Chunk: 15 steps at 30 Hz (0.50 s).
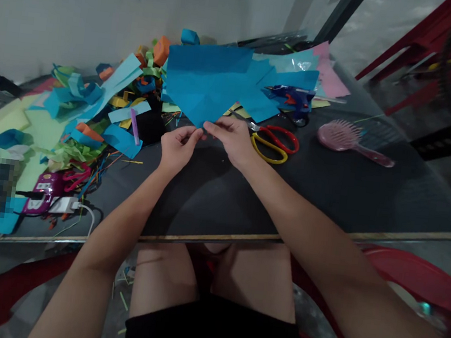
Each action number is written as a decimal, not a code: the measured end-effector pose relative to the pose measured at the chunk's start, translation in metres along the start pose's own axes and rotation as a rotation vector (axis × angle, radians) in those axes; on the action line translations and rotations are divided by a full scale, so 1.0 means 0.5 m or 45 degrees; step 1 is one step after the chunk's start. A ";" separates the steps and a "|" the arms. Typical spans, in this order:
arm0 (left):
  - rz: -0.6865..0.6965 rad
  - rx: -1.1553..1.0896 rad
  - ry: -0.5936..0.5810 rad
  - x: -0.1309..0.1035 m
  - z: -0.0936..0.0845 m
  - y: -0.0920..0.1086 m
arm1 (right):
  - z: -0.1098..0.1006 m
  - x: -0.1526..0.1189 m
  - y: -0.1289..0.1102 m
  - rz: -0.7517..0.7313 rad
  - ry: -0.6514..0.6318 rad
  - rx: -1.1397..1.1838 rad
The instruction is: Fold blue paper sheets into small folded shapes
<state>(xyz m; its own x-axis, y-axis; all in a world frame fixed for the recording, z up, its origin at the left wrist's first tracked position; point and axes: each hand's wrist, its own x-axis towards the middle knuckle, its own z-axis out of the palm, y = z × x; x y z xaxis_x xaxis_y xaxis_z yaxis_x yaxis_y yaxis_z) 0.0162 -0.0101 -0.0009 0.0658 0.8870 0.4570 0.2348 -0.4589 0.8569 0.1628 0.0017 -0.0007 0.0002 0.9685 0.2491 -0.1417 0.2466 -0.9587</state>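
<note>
A sheet of blue paper (207, 75) is raised above the table, its lower end narrowing to a point toward me. My left hand (180, 145) pinches that lower tip from the left, thumb against forefinger. From the right, my right hand (229, 137) grips the same tip, with its thumb on top. Just beyond my right hand lie scissors (275, 142) with one red and one yellow handle loop, their blades partly hidden behind the hand. A blue glue gun (294, 98) rests behind the scissors, on more blue paper.
Cut paper and coloured scraps (79, 92) cover the table's left side. A purple power strip (46, 192) with a white charger (64, 205) sits near the front left edge. A pink hairbrush (339, 136) lies at right. Red chairs (419, 39) stand beyond the table.
</note>
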 end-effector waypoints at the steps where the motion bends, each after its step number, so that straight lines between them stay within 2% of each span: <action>1: 0.005 -0.006 -0.012 0.000 0.000 -0.002 | -0.001 -0.003 -0.002 -0.024 -0.013 -0.040; 5: 0.005 0.049 -0.035 0.000 0.001 -0.008 | -0.014 -0.005 -0.003 -0.091 -0.036 -0.255; 9: -0.006 0.127 -0.075 0.001 -0.002 -0.011 | -0.021 -0.006 -0.007 -0.144 0.014 -0.547; 12: -0.067 0.086 -0.105 0.004 -0.002 -0.015 | -0.020 -0.007 -0.011 -0.171 0.067 -0.647; 15: -0.153 -0.041 -0.064 0.008 -0.001 -0.021 | -0.019 -0.007 -0.012 -0.178 0.099 -0.666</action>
<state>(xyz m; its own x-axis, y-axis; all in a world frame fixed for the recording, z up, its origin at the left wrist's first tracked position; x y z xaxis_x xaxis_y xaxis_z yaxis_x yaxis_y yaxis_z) 0.0137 -0.0018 -0.0082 0.0875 0.9369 0.3385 0.2125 -0.3495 0.9125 0.1731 -0.0029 0.0027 0.0593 0.9201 0.3873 0.3762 0.3387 -0.8624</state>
